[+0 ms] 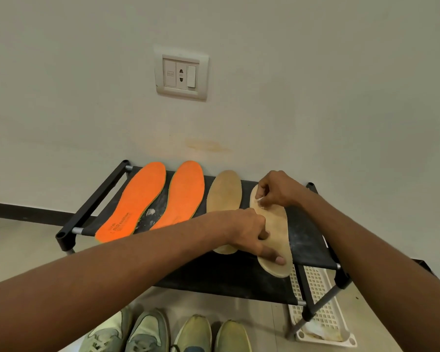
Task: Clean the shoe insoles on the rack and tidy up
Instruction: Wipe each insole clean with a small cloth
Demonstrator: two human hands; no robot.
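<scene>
A beige insole point(274, 240) lies lengthwise near the right end of a black fabric shoe rack point(229, 275), its heel overhanging the front edge. The left hand point(252, 232) presses down on the heel half with an outstretched finger, likely to keep the insole from sliding. The right hand point(277, 189) sits at the toe end by the wall, its grip pinched on a small white wipe point(261, 200), apparently rubbing the surface. Just beside it lies a second beige insole point(225, 191), then two orange insoles point(135, 201) toward the left end. Below the rack's front edge stand shoes point(148, 331); a white perforated basket point(320, 308) sits under the right end.
</scene>
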